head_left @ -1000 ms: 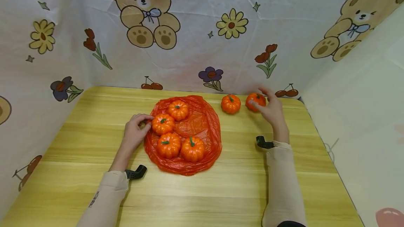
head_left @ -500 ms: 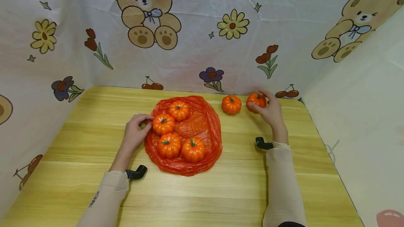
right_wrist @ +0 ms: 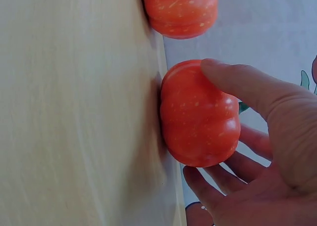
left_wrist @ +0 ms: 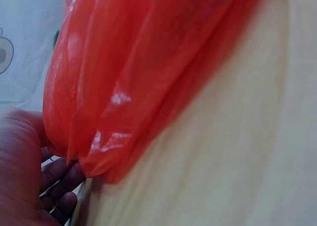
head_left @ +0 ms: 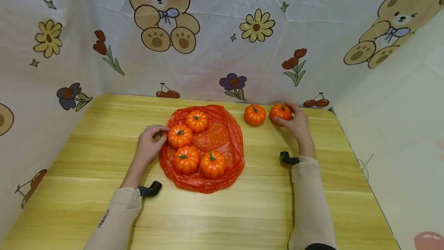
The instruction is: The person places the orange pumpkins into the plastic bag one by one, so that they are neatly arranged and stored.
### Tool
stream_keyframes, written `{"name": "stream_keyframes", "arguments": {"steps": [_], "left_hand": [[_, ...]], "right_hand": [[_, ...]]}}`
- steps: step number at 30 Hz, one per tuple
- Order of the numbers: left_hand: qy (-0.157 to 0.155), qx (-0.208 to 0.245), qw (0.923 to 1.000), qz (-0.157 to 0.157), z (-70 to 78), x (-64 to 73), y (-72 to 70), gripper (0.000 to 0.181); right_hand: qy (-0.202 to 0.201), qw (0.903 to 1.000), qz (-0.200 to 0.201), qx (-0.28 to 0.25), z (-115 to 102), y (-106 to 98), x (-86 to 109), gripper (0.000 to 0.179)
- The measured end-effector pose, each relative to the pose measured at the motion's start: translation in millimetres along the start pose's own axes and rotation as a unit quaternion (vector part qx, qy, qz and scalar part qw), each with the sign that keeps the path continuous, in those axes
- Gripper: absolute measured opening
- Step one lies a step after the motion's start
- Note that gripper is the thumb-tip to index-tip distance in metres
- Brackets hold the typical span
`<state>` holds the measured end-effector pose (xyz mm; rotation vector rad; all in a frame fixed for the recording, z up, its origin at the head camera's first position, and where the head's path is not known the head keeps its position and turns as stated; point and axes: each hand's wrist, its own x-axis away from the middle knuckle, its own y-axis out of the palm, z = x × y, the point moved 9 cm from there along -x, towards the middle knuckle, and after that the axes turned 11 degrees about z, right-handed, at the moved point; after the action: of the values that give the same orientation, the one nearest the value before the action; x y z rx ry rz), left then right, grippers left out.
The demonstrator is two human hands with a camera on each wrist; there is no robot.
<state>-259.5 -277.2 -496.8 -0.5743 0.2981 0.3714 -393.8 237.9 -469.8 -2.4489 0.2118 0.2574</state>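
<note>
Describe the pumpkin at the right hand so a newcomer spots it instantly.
On the wooden table, find the spread red plastic bag. To the bag's right, near the table's far edge, sits a pair: the neighbouring pumpkin, untouched, then, farther from the bag, the target pumpkin. Both are orange, but only the target has the right hand at it, thumb against its side.

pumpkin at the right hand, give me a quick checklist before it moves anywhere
1. Right hand on the pumpkin: ok, thumb on one side, fingers about the other.
2. Grip firm enough to lift: cannot tell.
3. Gap to the neighbouring pumpkin: ok, the two stand apart in the right wrist view.
4. Red bag steadied: ok, the left hand holds its left edge.
5. Room in the bag: ok, bare plastic shows to the right of the four pumpkins.
6. All pumpkins bagged: not ok, two are outside.
</note>
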Motion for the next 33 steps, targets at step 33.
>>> {"name": "stream_keyframes", "arguments": {"steps": [33], "left_hand": [[-0.019, 0.013, 0.9997, -0.005, 0.4, 0.9, 0.7, 0.020]], "right_hand": [[-0.011, 0.9998, 0.006, 0.017, -14.6, -10.2, 4.1, 0.085]]}}
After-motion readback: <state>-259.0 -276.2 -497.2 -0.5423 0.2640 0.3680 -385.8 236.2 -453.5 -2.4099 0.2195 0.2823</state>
